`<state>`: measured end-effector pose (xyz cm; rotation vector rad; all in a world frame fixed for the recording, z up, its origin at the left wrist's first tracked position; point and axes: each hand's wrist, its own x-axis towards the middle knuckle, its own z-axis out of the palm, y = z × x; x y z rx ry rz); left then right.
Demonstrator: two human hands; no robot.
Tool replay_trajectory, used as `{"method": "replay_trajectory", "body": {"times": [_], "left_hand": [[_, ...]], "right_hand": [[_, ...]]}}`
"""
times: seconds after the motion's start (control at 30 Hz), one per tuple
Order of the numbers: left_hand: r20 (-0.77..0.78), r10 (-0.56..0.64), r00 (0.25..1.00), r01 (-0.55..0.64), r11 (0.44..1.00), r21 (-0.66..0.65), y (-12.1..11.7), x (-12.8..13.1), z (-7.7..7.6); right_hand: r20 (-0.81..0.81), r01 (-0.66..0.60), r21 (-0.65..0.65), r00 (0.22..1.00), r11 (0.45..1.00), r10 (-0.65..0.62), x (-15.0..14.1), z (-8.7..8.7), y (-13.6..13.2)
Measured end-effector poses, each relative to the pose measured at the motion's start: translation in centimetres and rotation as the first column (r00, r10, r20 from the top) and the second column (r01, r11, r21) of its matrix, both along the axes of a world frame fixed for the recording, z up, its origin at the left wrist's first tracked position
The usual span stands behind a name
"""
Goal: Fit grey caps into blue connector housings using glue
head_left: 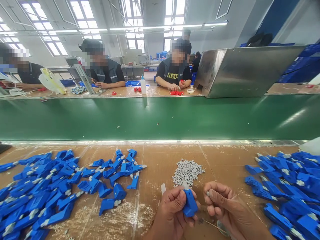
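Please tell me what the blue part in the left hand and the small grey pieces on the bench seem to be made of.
The blue part in the left hand looks like moulded plastic: one even colour, smooth satin sheen. The small grey pieces look matt and uniform, probably plastic too, though they are too small here to rule out ceramic.

Beyond the right hand [231,206] runs a green conveyor belt [160,118]. Farther ahead and to that hand's right, an angled stainless-steel hood [250,71] stands on the far bench, with blue plastic crates [297,65] behind it. Left of the hood, a seated co-worker in a dark vest [173,71] handles small red plastic parts [176,93], near a white squeeze bottle [143,86].
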<state>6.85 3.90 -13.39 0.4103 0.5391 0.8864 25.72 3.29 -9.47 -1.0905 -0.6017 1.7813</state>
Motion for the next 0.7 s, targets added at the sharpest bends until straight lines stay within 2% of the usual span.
{"method": "replay_trajectory", "body": {"times": [0.1, 0.27, 0.47, 0.57, 0.7], "left_hand": [[-0.001, -0.004, 1.0, 0.004, 0.998, 0.057, -0.2, 0.2, -0.5], [-0.124, -0.037, 0.992, 0.061, 0.979, 0.195, -0.2, -0.3, -0.2], [-0.227, 0.102, 0.968, 0.004, 0.905, 0.425, -0.2, -0.2, 0.0], [-0.259, 0.174, 0.95, -0.033, 0.883, 0.469, -0.4, -0.1, 0.0], [-0.272, 0.197, 0.942, -0.038, 0.867, 0.496, -0.6, -0.2, 0.2]], "right_hand": [[-0.034, 0.037, -0.028, 0.999, 0.999, -0.038, -0.6, 0.4, -0.3], [-0.001, 0.008, 0.035, 1.0, 0.999, -0.008, -1.2, 0.9, -0.6], [0.243, -0.015, 0.146, 0.97, 0.989, -0.021, -1.8, 1.3, -1.2], [0.29, -0.012, 0.171, 0.956, 0.985, -0.038, -2.4, 1.4, -1.6], [0.322, -0.01, 0.206, 0.945, 0.978, -0.058, -2.8, 1.5, -1.8]]}}
